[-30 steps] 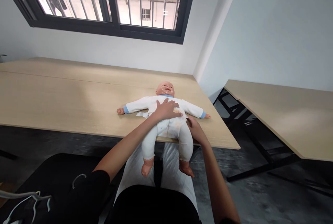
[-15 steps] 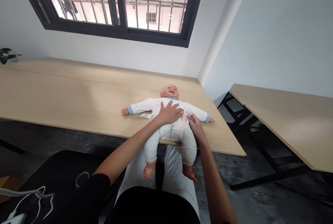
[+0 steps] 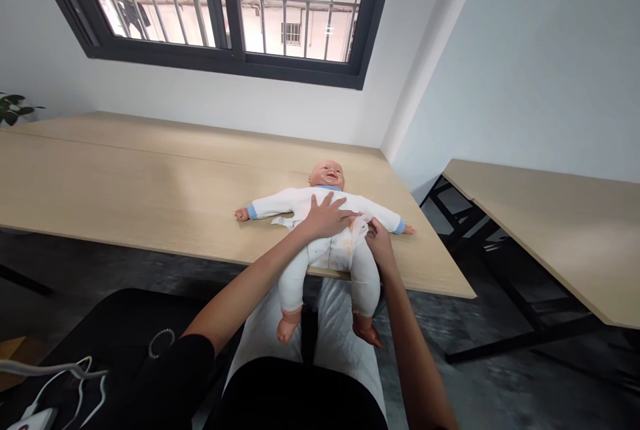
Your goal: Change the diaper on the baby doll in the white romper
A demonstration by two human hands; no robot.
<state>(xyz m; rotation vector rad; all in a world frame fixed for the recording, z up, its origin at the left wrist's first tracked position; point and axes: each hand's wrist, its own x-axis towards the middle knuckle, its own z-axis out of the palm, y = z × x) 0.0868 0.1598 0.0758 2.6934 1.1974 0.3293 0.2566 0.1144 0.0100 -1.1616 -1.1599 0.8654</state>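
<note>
A baby doll in a white outfit with blue cuffs lies on its back, head toward the window and legs hanging over the table's front edge. A white diaper with faint printed marks is around its hips. My left hand lies spread on the doll's belly, fingers apart. At the doll's hip on the right side, my right hand pinches the edge of the diaper, where thin white material bunches up. One loose diaper tab sticks out on the left side. My right fingertips are partly hidden.
The doll lies near the right end of a long wooden table. A second table stands to the right across a gap. A black chair with white cables on it is at lower left.
My right hand has pulled the diaper edge slightly up and outward, and the white material there now bunches more. My left hand stays spread on the belly.
</note>
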